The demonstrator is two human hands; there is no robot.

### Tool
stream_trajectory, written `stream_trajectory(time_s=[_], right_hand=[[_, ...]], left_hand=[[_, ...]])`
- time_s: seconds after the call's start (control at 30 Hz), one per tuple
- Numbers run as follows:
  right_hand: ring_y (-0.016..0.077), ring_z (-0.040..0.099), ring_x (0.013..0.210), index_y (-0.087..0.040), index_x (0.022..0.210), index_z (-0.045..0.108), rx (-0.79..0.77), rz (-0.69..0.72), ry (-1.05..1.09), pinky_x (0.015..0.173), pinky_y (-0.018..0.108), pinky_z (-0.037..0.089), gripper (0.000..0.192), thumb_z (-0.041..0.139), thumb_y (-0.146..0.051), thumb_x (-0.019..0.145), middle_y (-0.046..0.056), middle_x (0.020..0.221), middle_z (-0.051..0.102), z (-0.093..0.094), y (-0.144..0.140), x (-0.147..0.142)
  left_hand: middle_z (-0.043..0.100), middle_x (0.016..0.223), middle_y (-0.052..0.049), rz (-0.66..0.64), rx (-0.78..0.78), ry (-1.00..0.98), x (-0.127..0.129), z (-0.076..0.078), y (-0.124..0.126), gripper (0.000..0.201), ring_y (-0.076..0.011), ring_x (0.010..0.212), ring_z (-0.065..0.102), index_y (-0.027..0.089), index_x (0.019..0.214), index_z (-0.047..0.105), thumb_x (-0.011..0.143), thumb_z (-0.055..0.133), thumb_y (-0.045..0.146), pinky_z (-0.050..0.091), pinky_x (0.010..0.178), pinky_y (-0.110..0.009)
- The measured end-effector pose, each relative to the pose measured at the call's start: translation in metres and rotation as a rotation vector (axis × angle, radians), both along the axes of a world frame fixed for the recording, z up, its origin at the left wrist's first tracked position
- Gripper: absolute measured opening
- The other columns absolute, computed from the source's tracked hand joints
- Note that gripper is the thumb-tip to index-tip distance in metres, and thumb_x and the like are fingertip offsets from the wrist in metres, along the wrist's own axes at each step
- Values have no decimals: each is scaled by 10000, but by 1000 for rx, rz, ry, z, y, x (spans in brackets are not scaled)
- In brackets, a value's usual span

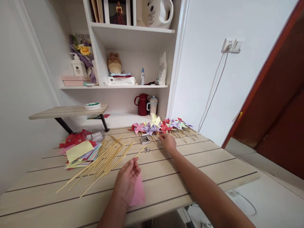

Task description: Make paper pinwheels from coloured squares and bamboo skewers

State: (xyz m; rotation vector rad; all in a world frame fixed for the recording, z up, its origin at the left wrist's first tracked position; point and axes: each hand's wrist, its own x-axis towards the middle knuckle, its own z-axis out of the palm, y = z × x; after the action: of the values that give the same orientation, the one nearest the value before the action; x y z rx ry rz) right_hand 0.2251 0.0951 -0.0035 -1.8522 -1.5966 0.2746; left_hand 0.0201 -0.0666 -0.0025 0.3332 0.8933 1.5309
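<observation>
At the far right of the desk, close to the wall, lies my row of made-up pinwheels, folded heads in red, purple, pink and pale green already fixed on their sticks. My right hand reaches in at the near edge of that row, its fingertips pinched together on what looks like the stick of the yellow pinwheel, whose head stands up above the others.

My left hand is nearer to me, palm partly turned up, thumb and fingertips nipping the end of one bare stick. A pink sheet lies just beside and partly under that hand, flat as far as I can see.

I judge the work well under way but not over: a good batch is done, too overlapped for me to count. On the left, plenty is left unused: a spread of loose sticks with no heads on them, and next to it a stack of coloured paper, with red paper behind. Between the two sides sit a little pile of silver fasteners and, just beyond it, a small opened box.
</observation>
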Motion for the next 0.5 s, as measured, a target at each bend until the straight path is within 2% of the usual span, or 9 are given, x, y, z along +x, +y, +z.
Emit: stream_trajectory(time_s=[0.2, 0.5], right_hand=[[175, 655, 813, -257, 916, 771, 10, -7, 3, 626, 242, 368, 193, 599, -342, 897, 26, 885, 762, -2, -1, 10], [187, 651, 815, -257, 876, 766, 54, -74, 1, 579, 248, 326, 163, 628, -342, 874, 32, 869, 760, -2, -3, 37]], left_hand=[[645, 756, -77, -3, -11, 29, -1, 2, 0, 183, -104, 645, 633, 37, 952, 729, 912, 551, 43, 581, 651, -226], [644, 769, -74, -3, -26, 64, -2, 1, 1, 196, -104, 662, 642, 49, 968, 722, 921, 532, 41, 593, 666, -229]])
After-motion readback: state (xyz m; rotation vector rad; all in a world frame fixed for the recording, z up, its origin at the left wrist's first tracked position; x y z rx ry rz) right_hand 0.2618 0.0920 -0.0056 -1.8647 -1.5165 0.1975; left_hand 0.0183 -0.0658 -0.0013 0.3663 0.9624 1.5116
